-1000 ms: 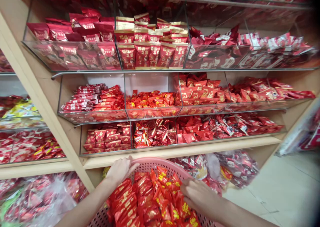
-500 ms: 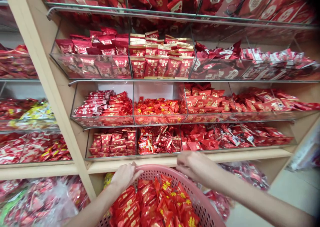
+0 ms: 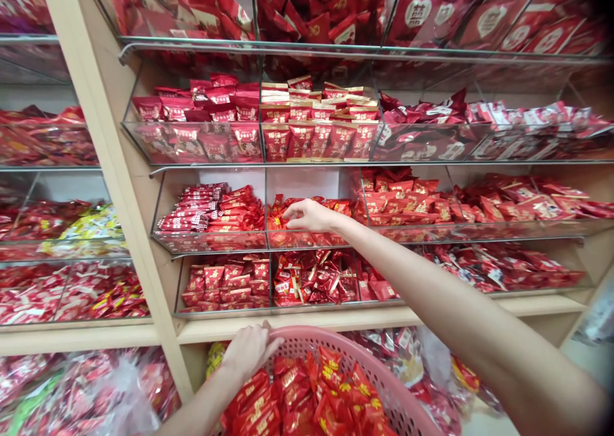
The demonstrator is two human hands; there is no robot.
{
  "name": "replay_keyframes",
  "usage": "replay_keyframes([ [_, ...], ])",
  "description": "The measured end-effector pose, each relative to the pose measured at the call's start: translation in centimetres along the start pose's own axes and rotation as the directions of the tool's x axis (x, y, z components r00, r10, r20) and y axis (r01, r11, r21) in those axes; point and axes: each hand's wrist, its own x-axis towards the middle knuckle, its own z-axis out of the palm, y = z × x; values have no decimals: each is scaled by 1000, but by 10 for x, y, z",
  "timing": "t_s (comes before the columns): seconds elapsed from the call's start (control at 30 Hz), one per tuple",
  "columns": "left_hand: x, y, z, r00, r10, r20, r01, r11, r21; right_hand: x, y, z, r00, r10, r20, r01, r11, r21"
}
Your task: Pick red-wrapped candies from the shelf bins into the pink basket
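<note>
A pink plastic basket (image 3: 378, 369) full of small red and gold candy packets (image 3: 311, 397) sits low in front of me. My left hand (image 3: 249, 350) is closed over the basket's far rim. My right hand (image 3: 309, 215) reaches up into the middle clear bin (image 3: 311, 238) of the second shelf row, over a pile of red and gold candies (image 3: 288, 207). Its fingers are curled downward on the pile; what they hold, if anything, is hidden.
Wooden shelving (image 3: 110, 161) carries rows of clear acrylic bins of red wrapped sweets. Neighbouring bins hold red packets at left (image 3: 211, 209) and right (image 3: 403, 199). Clear plastic bags of candy (image 3: 96, 391) lie under the lowest shelf. Another shelf unit stands at left.
My right hand has risen from the basket's candies to the second-row middle bin. The view has tilted upward. My left hand has stayed on the basket rim.
</note>
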Motion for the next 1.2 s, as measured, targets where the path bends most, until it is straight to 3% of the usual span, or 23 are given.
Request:
replay_keyframes([
  [0.2, 0, -1, 1, 1000, -5, 21, 5, 1000, -20, 6, 12, 6, 996, 3, 85, -12, 993, 117],
  [0.57, 0, 0, 0, 999, -25, 31, 26, 999, -25, 0, 15, 9, 999, 37, -3, -35, 960, 278],
  [0.83, 0, 0, 1, 998, -36, 51, 37, 999, -13, -7, 18, 3, 978, 103, -180, -17, 904, 426],
  [1.1, 0, 2, 0, 1000, -13, 23, 13, 1000, 7, -11, 21, 1, 921, 184, -344, 30, 846, 532],
  [1.2, 0, 1, -1, 1000, -7, 25, 6, 1000, 31, -15, 12, -1, 886, 142, -442, 109, 861, 496],
])
